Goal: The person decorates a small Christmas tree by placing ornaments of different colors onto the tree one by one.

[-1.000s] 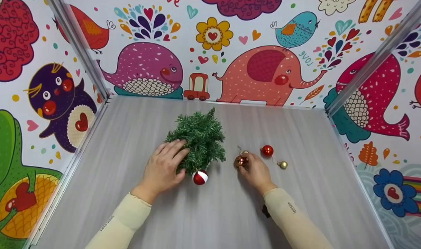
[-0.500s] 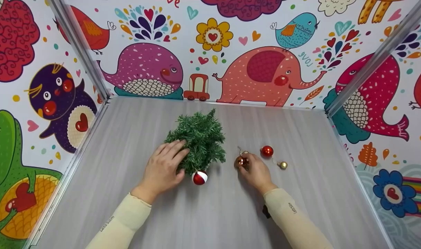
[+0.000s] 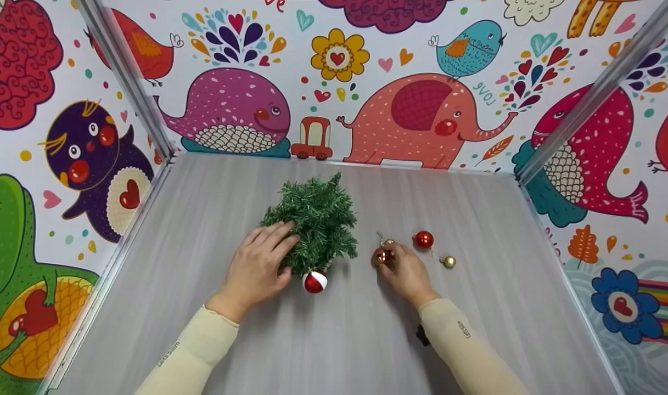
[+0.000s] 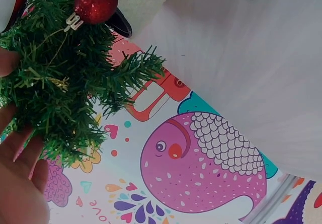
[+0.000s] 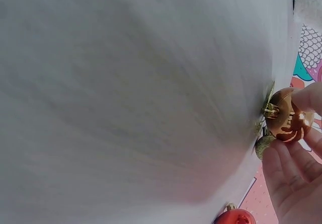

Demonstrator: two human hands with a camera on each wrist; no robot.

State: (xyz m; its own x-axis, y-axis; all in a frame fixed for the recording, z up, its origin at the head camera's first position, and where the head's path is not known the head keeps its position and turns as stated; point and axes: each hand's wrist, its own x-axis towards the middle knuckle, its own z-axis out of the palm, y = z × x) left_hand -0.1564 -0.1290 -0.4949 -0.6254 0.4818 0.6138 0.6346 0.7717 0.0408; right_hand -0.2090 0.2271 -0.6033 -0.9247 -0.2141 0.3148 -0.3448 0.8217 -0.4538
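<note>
A small green Christmas tree (image 3: 314, 214) stands left of the table's middle. My left hand (image 3: 257, 266) holds its left side, thumb toward the front and fingertips among the branches. From the tree's front hangs a red and white bauble (image 3: 315, 281); a red glittery bauble (image 4: 95, 2) shows in the left wrist view. My right hand (image 3: 408, 271) pinches a copper bauble (image 5: 289, 116) by its round body, its cap and cord facing the tabletop. Close against it is a small gold glitter bauble (image 5: 264, 146), partly hidden by the fingers.
A shiny red bauble (image 3: 423, 240) and a small gold bauble (image 3: 448, 261) lie on the table (image 3: 334, 351) right of my right hand. The tree has a white fluffy base (image 4: 143, 5). Printed walls (image 3: 399, 33) with metal corner posts enclose the table.
The red and white bauble has shifted slightly left, along with a tiny movement of my left hand. My right hand stays in place on the copper bauble.
</note>
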